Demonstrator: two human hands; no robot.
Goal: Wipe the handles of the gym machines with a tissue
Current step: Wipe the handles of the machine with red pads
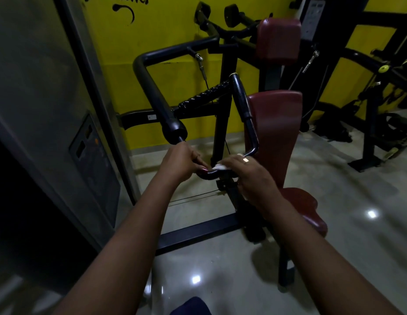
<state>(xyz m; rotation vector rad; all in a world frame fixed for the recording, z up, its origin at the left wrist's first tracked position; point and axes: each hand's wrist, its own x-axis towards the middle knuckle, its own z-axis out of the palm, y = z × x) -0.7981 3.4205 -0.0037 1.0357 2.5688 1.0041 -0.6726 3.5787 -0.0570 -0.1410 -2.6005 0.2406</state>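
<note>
At 6 o'clock a scrap of blue cloth (pixel 191 305) shows at the lower edge, above the glossy grey floor (pixel 220 269), which carries bright light spots. Two bare forearms reach up from 7 and 5 o'clock toward the middle. The left grip (pixel 182 161) has its fingers curled round the near curved end of the black handle (pixel 208 175), clasping the bar. Just beside it at 3 o'clock, the right grip (pixel 250 176), with a ring (pixel 245 160) on one finger, curls over a white tissue (pixel 219 167) and presses it onto the top of the same handle. The tissue sits between the two grips, touching the bar. Beyond the right grip stand a maroon seat (pixel 307 208) and an upright maroon back pad (pixel 275 133). At 11 o'clock a thick black padded arm (pixel 152 87) bends up and away. A grey panel (pixel 50 87) fills 9 o'clock. Farthest, at 12 o'clock, a second maroon pad (pixel 278 39) stands before a yellow wall (pixel 175 30)
</note>
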